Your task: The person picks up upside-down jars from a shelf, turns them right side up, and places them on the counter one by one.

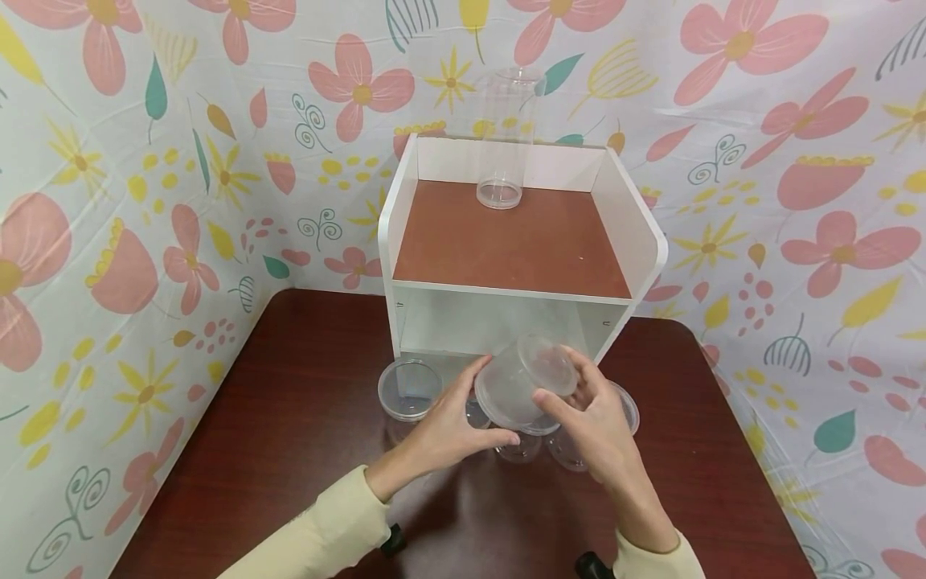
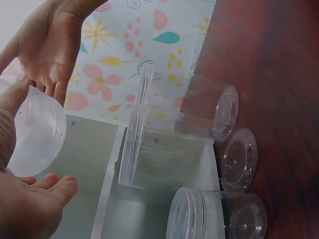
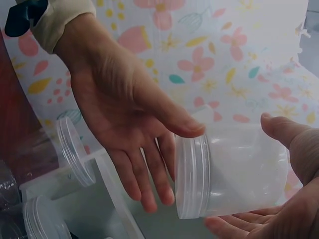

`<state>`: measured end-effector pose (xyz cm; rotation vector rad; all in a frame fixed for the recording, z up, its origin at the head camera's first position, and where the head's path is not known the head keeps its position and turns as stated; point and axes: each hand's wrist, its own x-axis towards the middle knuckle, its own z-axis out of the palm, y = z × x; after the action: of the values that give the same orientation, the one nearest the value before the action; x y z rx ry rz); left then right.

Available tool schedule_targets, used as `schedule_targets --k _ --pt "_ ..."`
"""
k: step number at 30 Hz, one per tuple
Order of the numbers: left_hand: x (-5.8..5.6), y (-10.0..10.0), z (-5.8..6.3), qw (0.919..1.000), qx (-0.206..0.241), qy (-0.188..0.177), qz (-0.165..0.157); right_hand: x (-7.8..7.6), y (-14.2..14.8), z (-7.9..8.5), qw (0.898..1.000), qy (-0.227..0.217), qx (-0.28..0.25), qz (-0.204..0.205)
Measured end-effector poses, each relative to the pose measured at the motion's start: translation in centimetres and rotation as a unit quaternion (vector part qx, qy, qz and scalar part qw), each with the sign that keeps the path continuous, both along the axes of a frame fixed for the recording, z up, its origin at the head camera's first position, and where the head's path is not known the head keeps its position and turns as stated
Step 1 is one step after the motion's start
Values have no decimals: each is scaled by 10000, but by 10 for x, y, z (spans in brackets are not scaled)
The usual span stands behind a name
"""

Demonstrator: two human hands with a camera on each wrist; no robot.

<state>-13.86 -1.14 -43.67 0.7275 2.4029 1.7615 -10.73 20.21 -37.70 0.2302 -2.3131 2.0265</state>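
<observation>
A frosted plastic jar with a ribbed screw lid is held tilted in front of the shelf unit. My right hand grips its base end, thumb on one side and fingers on the other. At the lid end is my left hand, its thumb and fingers spread around the rim; in the right wrist view those fingers look fairly straight. Whether the left hand bears any weight, I cannot tell. Below the hands stand several clear jars, one left of my left hand, others partly hidden.
A white shelf unit with a brown upper board stands at the back of the dark red table. On that board is a tall clear cylinder. Flowered cloth hangs behind and at the sides.
</observation>
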Motion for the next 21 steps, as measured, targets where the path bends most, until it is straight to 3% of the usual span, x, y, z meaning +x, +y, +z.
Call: schedule_targets --k 12,21 --pt "1 0 -3 9995 244 -101 151 3 -9 1 9995 -265 109 -114" --pt "0 -5 -3 9988 414 -55 243 2 1 2 9990 143 421 59"
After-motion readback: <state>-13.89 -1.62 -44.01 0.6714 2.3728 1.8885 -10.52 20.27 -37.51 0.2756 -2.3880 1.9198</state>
